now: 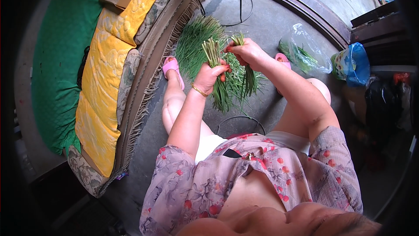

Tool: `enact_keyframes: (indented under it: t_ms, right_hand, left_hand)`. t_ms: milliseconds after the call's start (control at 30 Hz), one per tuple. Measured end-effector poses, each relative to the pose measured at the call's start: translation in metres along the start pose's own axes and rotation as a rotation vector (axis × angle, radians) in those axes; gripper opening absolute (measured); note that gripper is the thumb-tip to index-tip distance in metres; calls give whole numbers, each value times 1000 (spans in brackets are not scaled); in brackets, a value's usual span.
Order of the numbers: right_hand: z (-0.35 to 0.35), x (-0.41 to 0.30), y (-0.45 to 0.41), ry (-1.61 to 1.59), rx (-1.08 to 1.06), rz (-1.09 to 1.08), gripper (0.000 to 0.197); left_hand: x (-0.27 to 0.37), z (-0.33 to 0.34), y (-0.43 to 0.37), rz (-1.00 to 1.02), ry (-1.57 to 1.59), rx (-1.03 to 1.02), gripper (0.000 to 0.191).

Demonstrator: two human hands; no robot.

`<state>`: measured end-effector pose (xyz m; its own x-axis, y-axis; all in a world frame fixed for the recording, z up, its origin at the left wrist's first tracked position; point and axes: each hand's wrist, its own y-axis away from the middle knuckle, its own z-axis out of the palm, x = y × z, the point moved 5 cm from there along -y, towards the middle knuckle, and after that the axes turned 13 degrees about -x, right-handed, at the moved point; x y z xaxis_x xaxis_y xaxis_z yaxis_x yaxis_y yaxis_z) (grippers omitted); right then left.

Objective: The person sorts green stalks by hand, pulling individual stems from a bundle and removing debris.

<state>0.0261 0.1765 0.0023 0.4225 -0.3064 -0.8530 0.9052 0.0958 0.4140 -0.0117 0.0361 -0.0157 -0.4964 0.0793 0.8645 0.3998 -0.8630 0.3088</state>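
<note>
My left hand is closed around a bundle of long green stalks, their pale cut ends up and the green ends hanging down. Just right of it, my right hand grips a smaller bunch of green stalks, its pale ends showing above the fingers. The fingertips of both hands are close together; whether they touch is unclear. On the floor beyond and below the hands lies a large heap of the same thin green stalks, with loose strands scattered beside it.
A couch with a yellow cover and fringed edge runs along the left. At the right are a clear plastic bag of greens, a lined bin and a black bag. A metal-legged stool stands at the top.
</note>
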Motion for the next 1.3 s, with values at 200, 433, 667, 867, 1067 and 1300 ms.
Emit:
enact_keyframes:
  t_ms: [200,433,667,867,1067,1300]
  right_hand:
    - [4,6,0,239,-53,33,12]
    - [3,-5,2,433,10,-11,10]
    - [-18,-6,1,122,84,35,6]
    - [-29,-10,1,111,194,-25,6]
    - [-47,-19,2,464,368,-136,8]
    - [-35,-4,-9,819,223,157,18]
  left_hand:
    - [-1,-6,0,21,-51,47,10]
    - [1,-7,0,19,-20,70,12]
    - [7,-36,6,23,74,166,18]
    - [15,-55,17,35,9,287,16]
    - [18,-66,25,38,-25,406,15]
    - [15,-54,21,23,129,232,16]
